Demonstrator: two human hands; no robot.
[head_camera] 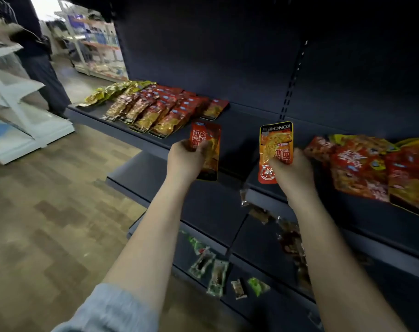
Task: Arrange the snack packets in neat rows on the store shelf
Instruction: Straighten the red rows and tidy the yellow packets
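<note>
Fingers (204, 146) grip red packet (207, 149) — long axis upright.

Both my arms reach forward, my left hand (185, 155) and right hand (291, 167) raised side by side, fingers curled, thumbs pressed in front.

Landmark: top shelf (239, 121). Rowed packets (160, 109) lie on its left end; loose pile (371, 166) on its right. Two held packets (207, 152) (276, 149) before its middle. Small packets (215, 269) on lower shelves beneath
</note>
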